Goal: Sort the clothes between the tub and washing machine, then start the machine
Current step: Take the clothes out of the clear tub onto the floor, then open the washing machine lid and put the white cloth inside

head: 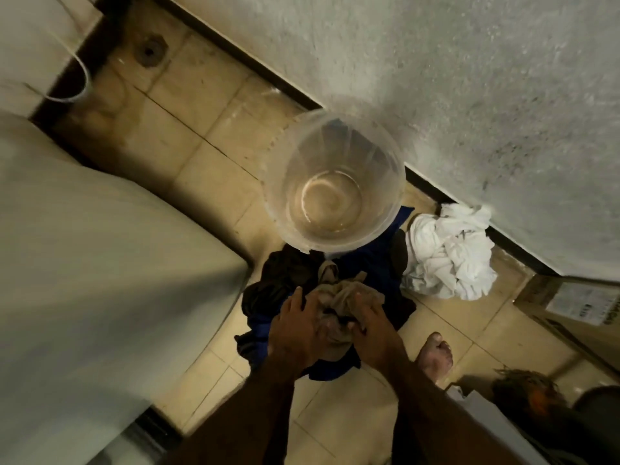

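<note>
A clear plastic tub (285, 209) stands on the tiled floor near the wall, with nothing in it that I can see. Just in front of it lies a heap of dark clothes (278, 280), black and blue. On top of that heap is a crumpled brownish-grey cloth (342, 293). My left hand (295, 330) and my right hand (372, 327) both grip this cloth from either side. A pile of white clothes (449, 256) sits on the floor to the right, against the wall. The washing machine (84, 263), pale and blurred, fills the left.
A rough grey wall (436, 78) runs along the top right. A floor drain (151, 52) lies at the upper left. A bare foot (434, 354) stands right of the dark heap. A cardboard box (577, 307) and dark objects (523, 394) crowd the lower right.
</note>
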Action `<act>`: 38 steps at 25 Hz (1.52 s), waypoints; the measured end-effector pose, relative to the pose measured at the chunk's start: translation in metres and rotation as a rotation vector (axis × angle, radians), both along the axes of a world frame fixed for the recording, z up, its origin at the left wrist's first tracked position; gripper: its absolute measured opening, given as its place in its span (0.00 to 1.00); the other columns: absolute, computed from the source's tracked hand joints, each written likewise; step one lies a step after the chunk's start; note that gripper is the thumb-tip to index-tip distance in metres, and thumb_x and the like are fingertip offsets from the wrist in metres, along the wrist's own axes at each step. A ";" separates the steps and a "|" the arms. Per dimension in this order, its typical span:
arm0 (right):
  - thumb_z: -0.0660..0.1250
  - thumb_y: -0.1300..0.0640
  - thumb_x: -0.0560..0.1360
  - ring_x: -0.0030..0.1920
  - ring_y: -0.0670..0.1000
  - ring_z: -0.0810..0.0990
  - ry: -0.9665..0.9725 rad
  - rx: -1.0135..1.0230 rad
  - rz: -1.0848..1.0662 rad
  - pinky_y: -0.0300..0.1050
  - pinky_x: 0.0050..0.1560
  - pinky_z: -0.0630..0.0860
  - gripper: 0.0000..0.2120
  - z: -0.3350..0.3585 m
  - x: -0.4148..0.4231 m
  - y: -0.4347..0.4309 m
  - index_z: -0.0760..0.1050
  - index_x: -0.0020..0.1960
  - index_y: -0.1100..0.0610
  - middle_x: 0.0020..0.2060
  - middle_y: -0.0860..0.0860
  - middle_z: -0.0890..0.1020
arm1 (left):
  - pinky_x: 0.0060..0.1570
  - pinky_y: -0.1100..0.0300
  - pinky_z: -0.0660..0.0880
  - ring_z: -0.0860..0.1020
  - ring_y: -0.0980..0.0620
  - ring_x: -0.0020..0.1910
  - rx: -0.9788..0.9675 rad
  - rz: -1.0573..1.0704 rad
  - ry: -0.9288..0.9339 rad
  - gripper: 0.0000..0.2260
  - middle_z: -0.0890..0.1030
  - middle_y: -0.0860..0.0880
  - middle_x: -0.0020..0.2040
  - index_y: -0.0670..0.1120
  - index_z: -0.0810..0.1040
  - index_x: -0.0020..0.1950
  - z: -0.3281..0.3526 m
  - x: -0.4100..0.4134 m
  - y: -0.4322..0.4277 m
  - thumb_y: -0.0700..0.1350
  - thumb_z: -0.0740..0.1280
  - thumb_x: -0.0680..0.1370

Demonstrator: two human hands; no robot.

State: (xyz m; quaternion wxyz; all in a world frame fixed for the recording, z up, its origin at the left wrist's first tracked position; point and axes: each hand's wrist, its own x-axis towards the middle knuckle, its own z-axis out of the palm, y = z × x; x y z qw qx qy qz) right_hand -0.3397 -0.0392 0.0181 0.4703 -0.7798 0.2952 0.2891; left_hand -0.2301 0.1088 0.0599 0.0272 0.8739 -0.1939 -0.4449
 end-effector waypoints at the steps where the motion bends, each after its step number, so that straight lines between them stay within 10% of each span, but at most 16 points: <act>1: 0.63 0.57 0.83 0.80 0.60 0.61 -0.013 0.012 -0.025 0.54 0.78 0.63 0.28 0.021 0.009 0.001 0.60 0.81 0.60 0.80 0.58 0.60 | 0.75 0.42 0.64 0.55 0.40 0.81 0.001 -0.010 0.004 0.33 0.52 0.45 0.83 0.54 0.52 0.83 0.021 0.009 -0.005 0.64 0.56 0.81; 9: 0.64 0.55 0.82 0.71 0.59 0.73 -0.113 -0.163 -0.024 0.54 0.71 0.68 0.22 0.160 0.084 -0.011 0.69 0.75 0.57 0.71 0.57 0.74 | 0.62 0.42 0.73 0.70 0.40 0.70 -0.144 -0.069 -0.242 0.27 0.64 0.46 0.77 0.51 0.62 0.78 0.153 0.065 -0.038 0.58 0.61 0.81; 22: 0.62 0.51 0.82 0.68 0.56 0.77 -0.641 -0.413 0.350 0.51 0.68 0.74 0.19 0.395 0.152 -0.051 0.75 0.70 0.55 0.69 0.53 0.77 | 0.67 0.42 0.72 0.67 0.41 0.74 -0.214 0.247 -0.632 0.25 0.61 0.46 0.80 0.52 0.62 0.78 0.383 0.063 -0.052 0.55 0.60 0.82; 38: 0.65 0.45 0.80 0.66 0.54 0.77 -0.860 -0.456 0.923 0.51 0.66 0.75 0.20 0.547 0.185 0.230 0.74 0.71 0.49 0.68 0.50 0.78 | 0.68 0.47 0.72 0.72 0.46 0.70 -0.170 0.647 -0.916 0.19 0.71 0.49 0.75 0.53 0.75 0.70 0.491 0.032 0.262 0.56 0.62 0.81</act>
